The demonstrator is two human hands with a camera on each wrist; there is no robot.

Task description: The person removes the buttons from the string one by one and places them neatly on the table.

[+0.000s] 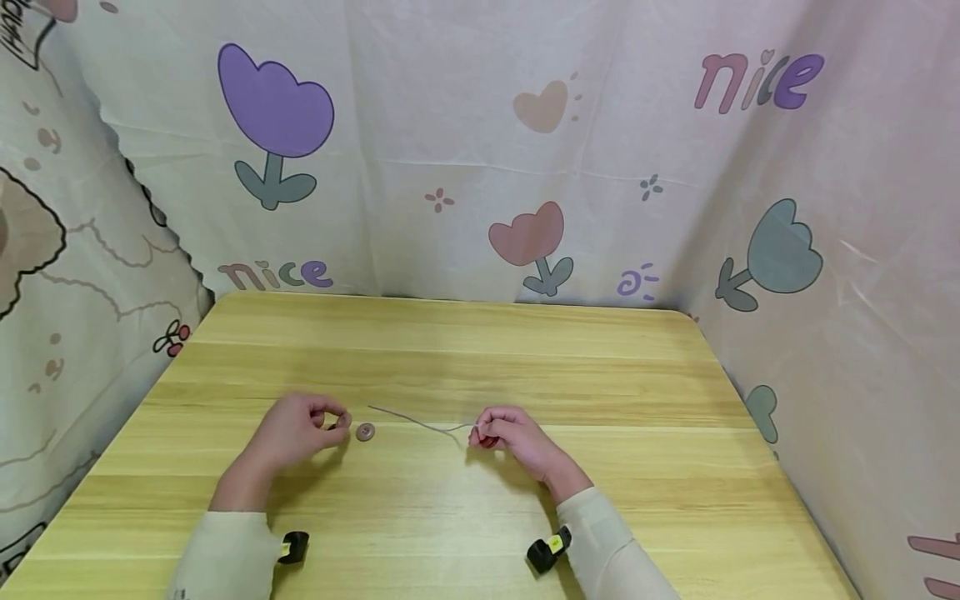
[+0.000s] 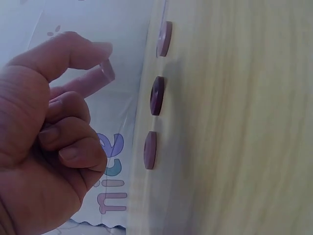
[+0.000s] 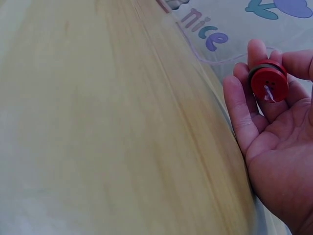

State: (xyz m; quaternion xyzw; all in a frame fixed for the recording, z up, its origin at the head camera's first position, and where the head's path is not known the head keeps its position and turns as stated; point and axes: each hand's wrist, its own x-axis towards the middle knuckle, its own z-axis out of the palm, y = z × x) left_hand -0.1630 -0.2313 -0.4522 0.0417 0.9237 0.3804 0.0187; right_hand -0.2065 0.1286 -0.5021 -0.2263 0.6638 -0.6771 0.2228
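My left hand (image 1: 303,429) pinches a small pinkish button (image 2: 108,70) between thumb and index finger; its other fingers are curled in. Under it in the left wrist view, several buttons lie in a row on the table: a pink one (image 2: 165,39), a dark one (image 2: 156,96) and another pink one (image 2: 150,151). In the head view, one brownish button (image 1: 365,432) shows beside the fingertips; the hand hides others. My right hand (image 1: 517,437) holds a stack of red and dark buttons (image 3: 270,84) strung on a pale cord (image 1: 420,423), whose free end reaches left toward the left hand.
The wooden table (image 1: 450,350) has its far edge against a printed cloth (image 1: 420,108), which also hangs at both sides. A small black device sits at each wrist, one by the left sleeve (image 1: 225,554) and one by the right sleeve (image 1: 611,542).
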